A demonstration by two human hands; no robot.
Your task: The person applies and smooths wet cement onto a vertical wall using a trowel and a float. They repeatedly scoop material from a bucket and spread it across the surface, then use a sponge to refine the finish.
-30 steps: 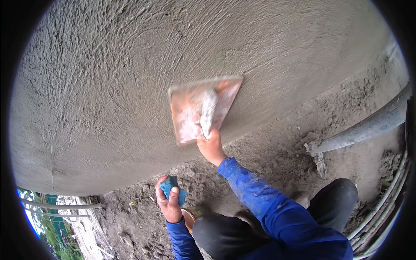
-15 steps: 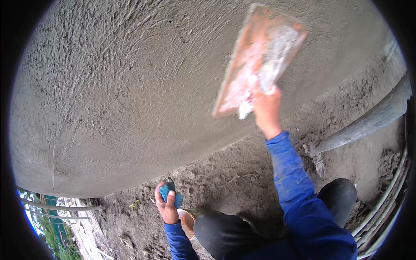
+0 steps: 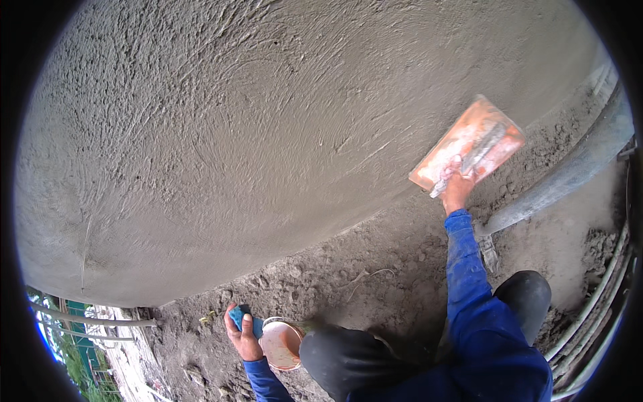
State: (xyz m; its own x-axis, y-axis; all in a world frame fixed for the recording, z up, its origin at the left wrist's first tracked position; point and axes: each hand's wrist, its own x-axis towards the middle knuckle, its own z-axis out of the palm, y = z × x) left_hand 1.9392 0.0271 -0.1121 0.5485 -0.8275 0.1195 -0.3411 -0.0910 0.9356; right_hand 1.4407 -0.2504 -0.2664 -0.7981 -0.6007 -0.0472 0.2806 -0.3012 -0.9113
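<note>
My right hand is closed around the grey handle of an orange plastering float. The float lies against or very close to the lower right part of a wet grey plaster wall; exact contact is hard to tell. At lower left, my left hand grips a blue sponge between thumb and fingers. Just right of that hand is a small round bucket, partly hidden by my knee; its contents are unclear.
Rough soil runs along the wall's foot. A slanting grey pole stands at right, near my right arm. Several long pipes or rods curve along the right rim. My bent knee is between the hands.
The float in my right hand has moved down and to the right along the wall. My left hand with the sponge has shifted left and slightly down, uncovering more of the bucket.
</note>
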